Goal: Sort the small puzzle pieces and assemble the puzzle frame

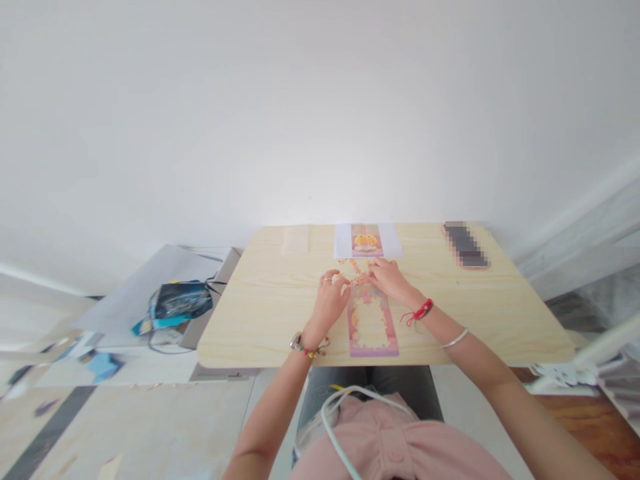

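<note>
My left hand [331, 300] and my right hand [391, 280] meet over the top end of a long pink card [371, 324] that lies on the light wooden table [260, 313]. Both hands have their fingers curled and pinched on small orange and pink pieces [356, 271] at the card's upper end; I cannot make out what these pieces are. Just beyond the fingers lies a white sheet with a small orange picture [367, 241]. My left wrist wears a watch and a bead bracelet, my right wrist a red string and a silver bangle.
A phone [465, 245] lies at the table's far right. A pale transparent strip [295, 239] rests at the far left of the table. Left of the table, a blue bag with cables [176, 303] sits on a grey board. A white wall stands behind.
</note>
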A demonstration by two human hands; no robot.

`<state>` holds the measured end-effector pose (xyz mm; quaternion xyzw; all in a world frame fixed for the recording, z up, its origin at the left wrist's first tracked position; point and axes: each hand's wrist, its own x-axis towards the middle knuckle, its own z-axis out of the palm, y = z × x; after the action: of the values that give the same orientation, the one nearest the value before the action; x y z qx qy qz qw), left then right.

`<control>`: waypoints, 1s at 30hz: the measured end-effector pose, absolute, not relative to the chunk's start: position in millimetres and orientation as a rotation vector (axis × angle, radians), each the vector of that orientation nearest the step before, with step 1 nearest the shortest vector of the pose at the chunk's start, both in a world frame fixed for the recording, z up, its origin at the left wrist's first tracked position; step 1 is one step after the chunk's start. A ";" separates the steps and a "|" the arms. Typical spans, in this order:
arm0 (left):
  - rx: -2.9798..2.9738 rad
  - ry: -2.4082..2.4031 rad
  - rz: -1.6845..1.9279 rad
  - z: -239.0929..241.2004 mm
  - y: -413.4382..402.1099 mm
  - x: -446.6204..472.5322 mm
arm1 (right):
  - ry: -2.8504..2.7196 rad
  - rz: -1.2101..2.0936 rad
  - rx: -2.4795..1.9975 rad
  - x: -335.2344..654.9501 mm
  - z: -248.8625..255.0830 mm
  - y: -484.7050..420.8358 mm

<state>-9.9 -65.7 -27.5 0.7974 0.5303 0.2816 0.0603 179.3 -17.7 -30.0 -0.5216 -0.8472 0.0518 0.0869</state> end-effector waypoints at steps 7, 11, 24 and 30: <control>2.408 1.594 0.844 -30.4 -59.6 -8.4 | -2.644 0.087 -1.466 185.5 -26.9 -14.5; 2.418 1.571 0.839 -32.2 -58.3 -3.5 | -2.673 0.014 -1.445 187.7 -27.3 -15.8; 2.406 1.535 0.815 -37.1 -31.0 12.3 | -2.833 -0.080 -1.299 183.1 -16.2 -13.1; 2.466 1.489 0.737 -30.3 -22.7 24.7 | -2.795 -0.034 -1.240 187.9 -13.3 -10.3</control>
<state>24.7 -22.7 -30.3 0.8264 0.4989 0.2470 0.0841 187.9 -10.3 -13.3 -0.4051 -0.9132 -0.0110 0.0421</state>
